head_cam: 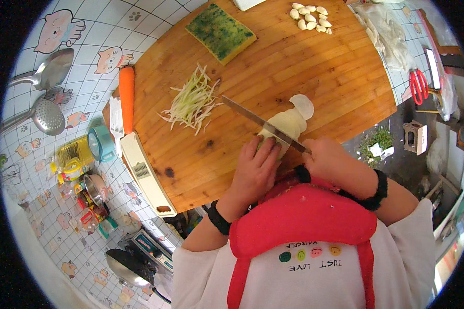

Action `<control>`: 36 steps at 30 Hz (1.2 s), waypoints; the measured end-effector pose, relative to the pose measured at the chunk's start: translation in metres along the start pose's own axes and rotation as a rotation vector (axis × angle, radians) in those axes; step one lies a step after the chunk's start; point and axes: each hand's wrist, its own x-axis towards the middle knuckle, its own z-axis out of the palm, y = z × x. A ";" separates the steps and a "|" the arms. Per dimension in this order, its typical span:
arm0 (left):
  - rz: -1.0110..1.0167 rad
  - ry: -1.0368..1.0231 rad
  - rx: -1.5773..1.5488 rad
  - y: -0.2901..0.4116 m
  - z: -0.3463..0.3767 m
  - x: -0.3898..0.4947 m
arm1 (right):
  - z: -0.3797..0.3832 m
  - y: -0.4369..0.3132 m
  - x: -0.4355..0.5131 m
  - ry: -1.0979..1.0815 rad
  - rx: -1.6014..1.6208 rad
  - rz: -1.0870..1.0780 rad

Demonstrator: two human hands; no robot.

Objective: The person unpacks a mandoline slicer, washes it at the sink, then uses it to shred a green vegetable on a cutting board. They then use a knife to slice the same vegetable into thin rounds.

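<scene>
My right hand (328, 156) grips the handle of a kitchen knife (251, 117), whose blade points up and to the left. The blade lies across a pale, peeled, radish-like vegetable (288, 119); how deep it has cut cannot be made out. Thin overlapping slices fan away from the far side of the blade, ending in one round slice (303, 106). With bent fingers, my left hand (257, 166) holds the near part of the vegetable, close to the blade. Pale green shreds (191, 102) lie in a loose pile on the wooden cutting board (247, 85).
A green-and-yellow sponge (220, 33) and several peeled garlic cloves (310, 17) sit at the board's far side. Along its left edge are a carrot (127, 100), a white peeler-like tool (116, 123) and a cream slicer (147, 174). A wok (133, 270) stands lower left; red-handled scissors (419, 87) are at right.
</scene>
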 end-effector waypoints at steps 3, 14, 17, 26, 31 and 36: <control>-0.008 -0.016 -0.012 0.000 0.002 0.000 | -0.013 -0.003 -0.013 -0.073 -0.037 0.003; -0.024 -0.025 -0.016 0.000 0.001 0.000 | -0.013 -0.007 -0.009 -0.087 -0.066 -0.025; -0.028 -0.030 -0.008 0.001 0.001 0.000 | -0.009 -0.009 0.001 -0.083 -0.022 0.000; -0.003 -0.010 0.024 0.001 0.006 -0.002 | 0.007 -0.008 0.024 -0.071 -0.069 -0.020; 0.004 -0.001 0.049 0.006 0.006 -0.001 | 0.011 -0.008 0.026 -0.026 -0.057 -0.041; 0.009 0.028 0.079 0.013 -0.001 0.004 | 0.016 -0.006 0.020 -0.023 -0.107 -0.083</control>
